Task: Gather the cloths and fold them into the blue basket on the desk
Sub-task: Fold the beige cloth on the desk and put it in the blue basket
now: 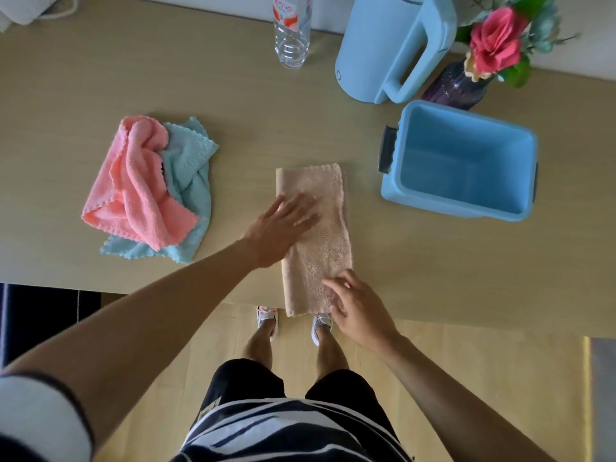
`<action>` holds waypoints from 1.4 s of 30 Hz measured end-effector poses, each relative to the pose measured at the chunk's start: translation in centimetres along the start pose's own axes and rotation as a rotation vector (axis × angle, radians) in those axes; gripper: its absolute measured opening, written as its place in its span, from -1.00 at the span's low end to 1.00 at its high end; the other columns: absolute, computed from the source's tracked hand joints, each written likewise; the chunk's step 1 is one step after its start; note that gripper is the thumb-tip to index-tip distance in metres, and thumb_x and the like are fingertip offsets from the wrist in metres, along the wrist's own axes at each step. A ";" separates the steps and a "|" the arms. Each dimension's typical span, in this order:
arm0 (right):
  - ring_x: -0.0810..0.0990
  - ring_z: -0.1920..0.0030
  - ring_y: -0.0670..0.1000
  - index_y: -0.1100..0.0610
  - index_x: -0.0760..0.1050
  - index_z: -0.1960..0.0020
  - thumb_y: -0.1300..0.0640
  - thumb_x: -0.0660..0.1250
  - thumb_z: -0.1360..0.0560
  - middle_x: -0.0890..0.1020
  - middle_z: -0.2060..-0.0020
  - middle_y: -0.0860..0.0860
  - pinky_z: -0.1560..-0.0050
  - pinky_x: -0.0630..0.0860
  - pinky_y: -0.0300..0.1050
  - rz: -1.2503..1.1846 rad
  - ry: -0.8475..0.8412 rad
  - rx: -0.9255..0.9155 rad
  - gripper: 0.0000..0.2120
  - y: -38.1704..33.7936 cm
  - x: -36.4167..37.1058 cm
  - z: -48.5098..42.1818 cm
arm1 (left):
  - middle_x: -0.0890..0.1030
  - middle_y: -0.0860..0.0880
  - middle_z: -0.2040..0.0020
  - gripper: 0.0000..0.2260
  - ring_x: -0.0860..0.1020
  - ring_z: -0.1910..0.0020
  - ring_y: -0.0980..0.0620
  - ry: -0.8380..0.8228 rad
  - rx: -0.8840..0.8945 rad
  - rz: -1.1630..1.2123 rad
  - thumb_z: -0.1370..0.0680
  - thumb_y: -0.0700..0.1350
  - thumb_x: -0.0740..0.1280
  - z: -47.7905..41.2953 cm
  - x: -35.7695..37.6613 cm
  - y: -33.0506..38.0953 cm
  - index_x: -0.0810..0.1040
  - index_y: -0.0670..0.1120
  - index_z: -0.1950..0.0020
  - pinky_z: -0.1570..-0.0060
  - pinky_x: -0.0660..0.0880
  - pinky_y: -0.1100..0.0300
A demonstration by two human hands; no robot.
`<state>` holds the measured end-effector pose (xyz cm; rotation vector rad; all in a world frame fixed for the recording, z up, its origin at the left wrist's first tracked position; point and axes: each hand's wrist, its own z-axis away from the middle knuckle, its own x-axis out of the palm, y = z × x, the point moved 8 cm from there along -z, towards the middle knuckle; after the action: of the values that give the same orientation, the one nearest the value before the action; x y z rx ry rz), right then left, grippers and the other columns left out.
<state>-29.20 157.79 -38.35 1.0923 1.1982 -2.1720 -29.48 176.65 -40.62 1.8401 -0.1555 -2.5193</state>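
A beige cloth [320,228] lies folded into a long strip on the desk, its near end hanging over the front edge. My left hand [278,228] presses flat on the strip's left side with straight fingers. My right hand [355,306] pinches the strip's near right corner at the desk edge. A pink cloth [133,181] lies crumpled on top of a light blue cloth [191,155] at the left. The blue basket [460,161] stands empty to the right of the strip.
A clear plastic bottle [291,31] stands at the back centre. A light blue kettle [393,45] and a purple vase with flowers [456,86] sit behind the basket. The wooden desk [233,111] ends at its front edge just below my hands.
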 end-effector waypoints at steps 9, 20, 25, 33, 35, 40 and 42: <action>0.51 -0.16 0.05 0.00 0.63 -0.13 0.22 0.47 -0.34 0.54 -0.12 -0.04 -0.17 0.42 -0.05 0.248 -0.039 -0.219 -0.62 0.5 -0.6 -1.7 | 0.56 -0.10 -0.28 -0.60 0.52 -0.26 -0.11 0.092 0.347 0.079 -0.47 0.08 0.41 6.6 -0.3 4.7 0.53 -0.04 -0.25 -0.23 0.49 0.01; 0.50 0.24 -0.04 0.08 0.45 0.16 0.01 0.20 -0.57 0.53 0.34 -0.07 -0.09 0.30 -0.04 -0.228 -0.093 0.023 -0.80 -1.1 -3.6 -4.9 | 0.59 0.04 -0.23 -0.62 0.51 -0.26 0.02 0.126 -0.008 0.385 -0.49 0.17 0.38 6.8 -1.6 3.0 0.59 0.00 -0.22 -0.26 0.27 0.11; 0.46 -0.14 -0.21 -0.10 0.48 -0.16 -0.20 0.47 -0.39 0.59 -0.05 -0.15 -0.24 0.40 -0.16 -0.481 -0.301 0.066 -0.59 -1.0 -4.4 -3.8 | 0.59 0.08 0.25 -0.90 0.51 0.28 0.06 0.073 -0.131 0.721 -0.60 0.05 0.27 7.0 -1.8 2.0 0.47 0.05 0.04 -0.16 0.38 0.10; 0.51 0.28 -0.23 -0.11 0.49 0.08 0.13 0.46 -0.46 0.57 0.28 -0.26 0.19 0.43 -0.23 -0.600 -0.239 0.117 -0.80 0.9 -4.7 -4.7 | 0.42 0.08 0.41 -0.72 0.33 0.47 0.16 -0.037 -0.349 1.003 -0.62 -0.13 0.32 6.3 -1.3 -0.3 0.39 -0.03 0.29 0.40 0.25 0.28; 0.47 0.31 -0.25 -0.14 0.49 0.05 0.18 0.38 -0.55 0.54 0.32 -0.30 0.20 0.38 -0.34 -0.696 -0.241 0.147 -0.79 0.8 -4.7 -5.5 | 0.39 0.05 0.41 -0.69 0.32 0.43 0.09 -0.056 -0.425 1.060 -0.63 -0.09 0.30 6.1 -0.3 -1.1 0.36 -0.08 0.29 0.35 0.29 0.14; 0.51 0.10 -0.23 0.00 0.33 -0.47 0.11 0.20 -0.67 0.54 0.00 -0.23 0.02 0.41 -0.29 -0.634 -0.193 0.223 -0.62 1.7 -3.9 -7.1 | 0.40 0.05 0.38 -0.73 0.33 0.40 0.04 0.003 -0.550 1.084 -0.65 -0.06 0.23 5.1 0.1 -2.2 0.35 -0.05 0.25 0.35 0.27 0.10; 0.49 0.23 -0.08 -0.01 0.30 -0.48 0.11 0.15 -0.69 0.57 0.07 -0.12 0.17 0.41 -0.17 -0.587 -0.126 0.237 -0.64 1.9 -4.1 -7.7 | 0.47 -0.01 0.34 -0.77 0.39 0.37 0.00 0.016 -0.578 1.078 -0.65 -0.02 0.20 4.8 0.0 -2.3 0.43 -0.12 0.14 0.35 0.32 0.07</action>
<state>-22.15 163.19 -38.51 0.7264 1.3517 -2.8372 -33.91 179.29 -39.42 1.0786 -0.2808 -1.5574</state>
